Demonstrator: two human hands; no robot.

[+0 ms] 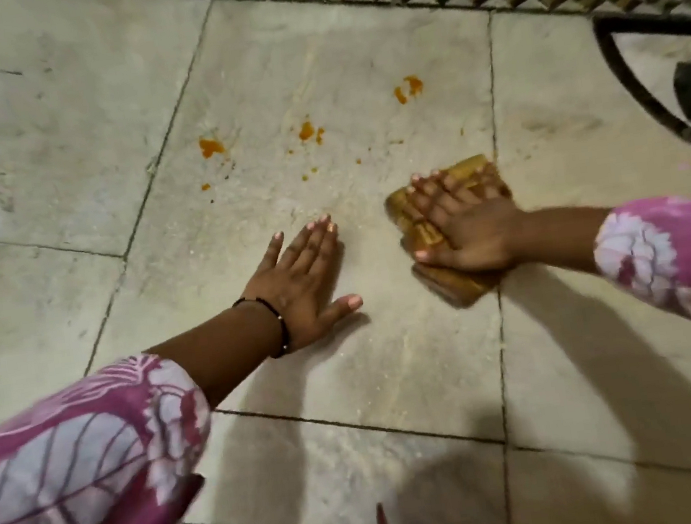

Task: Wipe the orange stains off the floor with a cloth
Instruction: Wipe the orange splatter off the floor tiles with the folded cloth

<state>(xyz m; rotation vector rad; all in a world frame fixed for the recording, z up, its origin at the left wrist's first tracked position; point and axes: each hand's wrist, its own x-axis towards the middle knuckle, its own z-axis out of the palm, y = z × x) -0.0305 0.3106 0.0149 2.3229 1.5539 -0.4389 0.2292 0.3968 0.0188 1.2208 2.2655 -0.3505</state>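
Two bare forearms, loose pink sleeves [75,455] printed with white leaf and flower shapes (the right sleeve [676,249] partly cut by the frame edge), thin black beaded bracelet [281,327] at the left wrist, pale pink nails [354,301]

Left hand [302,278] lies flat, palm down, fingers spread, just left of the cloth [450,239]. Right hand [462,224] presses flat on the cloth, fingers extended.

Pale tiled floor [53,124], orange stains [306,130], folded cloth [452,287], 2 flat hands
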